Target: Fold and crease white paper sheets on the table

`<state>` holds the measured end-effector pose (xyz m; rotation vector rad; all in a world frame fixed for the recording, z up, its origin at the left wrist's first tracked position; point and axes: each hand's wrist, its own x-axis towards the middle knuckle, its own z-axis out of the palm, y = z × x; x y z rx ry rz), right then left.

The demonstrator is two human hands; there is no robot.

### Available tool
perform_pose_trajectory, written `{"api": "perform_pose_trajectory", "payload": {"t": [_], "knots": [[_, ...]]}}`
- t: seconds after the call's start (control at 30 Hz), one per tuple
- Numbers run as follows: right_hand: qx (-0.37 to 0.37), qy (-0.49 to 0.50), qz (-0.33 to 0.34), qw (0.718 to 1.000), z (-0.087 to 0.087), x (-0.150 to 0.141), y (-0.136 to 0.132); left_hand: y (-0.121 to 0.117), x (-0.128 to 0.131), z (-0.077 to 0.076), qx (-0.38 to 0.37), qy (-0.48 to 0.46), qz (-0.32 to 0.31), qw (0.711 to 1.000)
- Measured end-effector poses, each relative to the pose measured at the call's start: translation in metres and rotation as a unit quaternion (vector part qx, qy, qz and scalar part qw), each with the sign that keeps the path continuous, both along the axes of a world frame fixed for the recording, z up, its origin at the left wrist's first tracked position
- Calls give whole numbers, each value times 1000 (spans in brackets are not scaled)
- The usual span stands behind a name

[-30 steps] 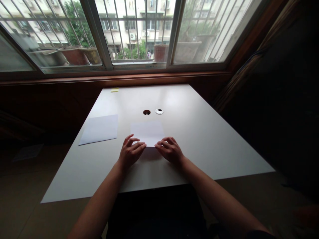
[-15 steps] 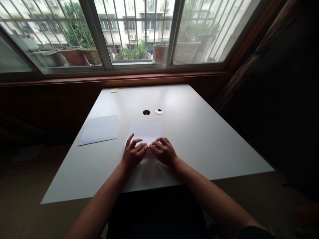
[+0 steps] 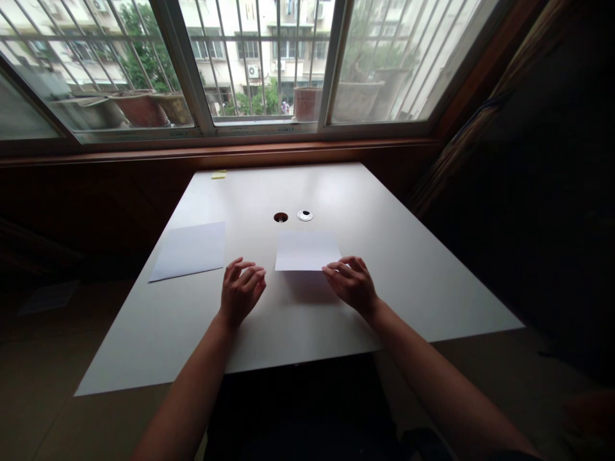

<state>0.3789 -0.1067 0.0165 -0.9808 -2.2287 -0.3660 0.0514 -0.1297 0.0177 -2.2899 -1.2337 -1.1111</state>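
Observation:
A white sheet of paper [image 3: 307, 251] sits in front of me, its near edge lifted a little and a shadow below it. At that sheet's near right corner, the fingertips of my right hand [image 3: 353, 282] pinch the paper. My left hand [image 3: 243, 291] is to the left of the sheet, apart from it, with loosely bent fingers and nothing visible in them.
The white table [image 3: 423, 288] stands below a barred window. Another white sheet [image 3: 189, 251] lies at its left side. Toward the back are a round hole [image 3: 281, 218], a round cap [image 3: 305, 216] and a yellow sticky note [image 3: 218, 174].
My hands have parted from the middle of the paper. The right hand has moved right with the sheet, and the left has let go and moved left.

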Motion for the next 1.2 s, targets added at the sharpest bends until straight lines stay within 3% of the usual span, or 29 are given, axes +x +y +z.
{"api": "perform_pose_trajectory", "payload": {"t": [0.2, 0.47, 0.63, 0.77, 0.9, 1.03, 1.2], "knots": [[7, -17, 0, 1000, -4, 4, -2, -1, 0, -1, 16, -25, -1, 1000], [-19, -40, 60, 997, -1, -48, -7, -7, 26, -2, -13, 75, -70, 995], [-25, -44, 91, 995, 1, -75, -8, -6, 24, -8, -9, 83, -66, 994], [-16, -46, 111, 993, 1, -80, -8, -7, 20, -7, -10, 86, -69, 994], [-14, -51, 103, 993, 1, -67, -6, -6, 17, -4, -5, 87, -69, 994], [0, -63, 76, 995, 0, -34, -1, -5, 14, -4, 1, 82, -61, 995], [6, -50, -20, 999, -4, 18, 5, -4, 10, -4, -6, 75, -46, 996]]}}
